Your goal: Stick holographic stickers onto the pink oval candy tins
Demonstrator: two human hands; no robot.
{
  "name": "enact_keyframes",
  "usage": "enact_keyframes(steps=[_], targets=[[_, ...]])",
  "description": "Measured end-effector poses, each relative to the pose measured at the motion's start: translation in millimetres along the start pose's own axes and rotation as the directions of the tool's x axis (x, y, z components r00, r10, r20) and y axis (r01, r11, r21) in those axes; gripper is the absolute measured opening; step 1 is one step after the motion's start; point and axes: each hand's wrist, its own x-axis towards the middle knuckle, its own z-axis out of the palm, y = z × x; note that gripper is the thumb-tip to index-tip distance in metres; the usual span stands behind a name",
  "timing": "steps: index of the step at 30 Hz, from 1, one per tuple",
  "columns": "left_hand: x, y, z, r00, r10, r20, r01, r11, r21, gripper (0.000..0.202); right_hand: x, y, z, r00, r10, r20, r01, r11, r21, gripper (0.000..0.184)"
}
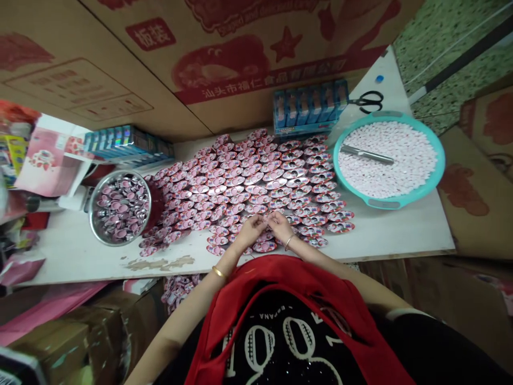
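Observation:
Rows of small pink oval packets [256, 182] lie spread over the white table [401, 230]. Both my hands meet at the near edge of this spread. My left hand [250, 230] has its fingers pinched together over a packet, a gold bangle on that arm. My right hand [280, 224], a thin bracelet at the wrist, pinches at the same spot. What the fingertips hold is too small to name.
A steel bowl [119, 207] of pink packets stands at the left. A teal basin [390, 159] of small white pieces with a metal scoop sits at the right. Blue boxes [310, 106], black scissors [368, 100] and large cardboard cartons line the back.

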Motion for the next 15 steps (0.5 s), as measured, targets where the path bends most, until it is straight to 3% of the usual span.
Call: enact_keyframes(steps=[2, 5, 8, 11, 15], targets=[[-12, -9, 4.6, 1.0, -0.021, 0.006, 0.021, 0.992, -0.123, 0.019, -3, 3, 3, 0.999, 0.007, 0.034, -0.006, 1.0, -0.023, 0.037], [-22, -16, 6.1, 0.998, -0.065, -0.022, 0.063, 0.994, -0.087, 0.017, -9, 3, 8, 0.995, 0.013, 0.101, -0.01, 1.0, -0.024, 0.035], [-23, -17, 2.1, 0.989, -0.112, -0.1, 0.114, 0.993, 0.017, 0.008, -15, -4, 8, 0.981, 0.095, 0.167, -0.097, 0.995, 0.009, 0.031], [-13, -17, -10.2, 0.972, -0.122, -0.202, 0.155, 0.976, 0.155, 0.005, -21, -13, -2, 0.928, 0.223, 0.298, -0.265, 0.958, 0.109, 0.024], [6, -11, -30.4, 0.949, -0.092, -0.302, 0.219, 0.881, 0.419, 0.008, -28, -19, -20, 0.866, 0.256, 0.43, -0.374, 0.901, 0.217, 0.027]])
